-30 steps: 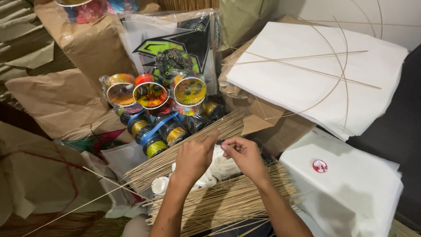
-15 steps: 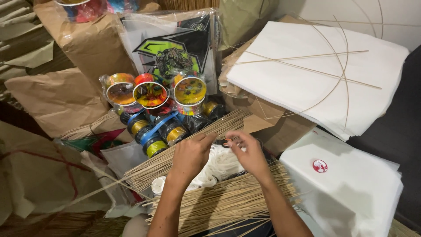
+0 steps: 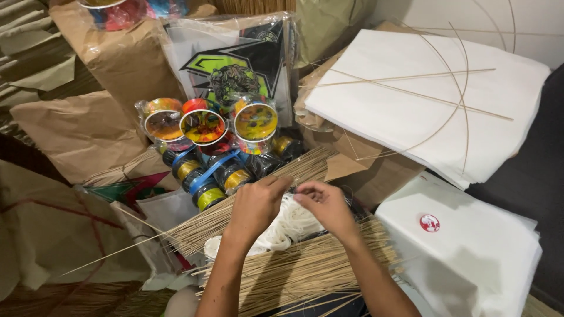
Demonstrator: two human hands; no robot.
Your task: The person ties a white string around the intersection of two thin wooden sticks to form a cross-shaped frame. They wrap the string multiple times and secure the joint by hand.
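**A:** What am I looking at from the head camera?

**B:** I see both hands meeting over a heap of white string (image 3: 291, 226) that lies between two bundles of thin sticks. The left hand (image 3: 255, 205) is curled, thumb and forefinger pinched together at the tips. The right hand (image 3: 326, 205) mirrors it, fingertips pinched and pointing toward the left. The two sets of fingertips nearly touch.

**A:** Are they gripping the string?

**B:** I believe a strand runs between the pinches, but it is too fine for me to be sure. The heap itself sits under and just behind both palms.

**A:** And the sticks?

**B:** The near bundle (image 3: 305, 273) lies across under both forearms. The far bundle (image 3: 235, 211) runs diagonally beyond the knuckles, from lower left up toward the right.

**A:** What surrounds them?

**B:** Just beyond the left hand I see a cluster of spools (image 3: 202, 126), bright discs above and dark ones with blue bands and yellow thread below. Behind those stands a printed kite (image 3: 235, 70) in clear wrap. To the right lies a white paper stack (image 3: 411, 111) with bent and straight sticks resting on it. A second white stack (image 3: 470, 258), bearing a small red round mark, sits near the right forearm. Brown paper (image 3: 76, 132) fills the left side.
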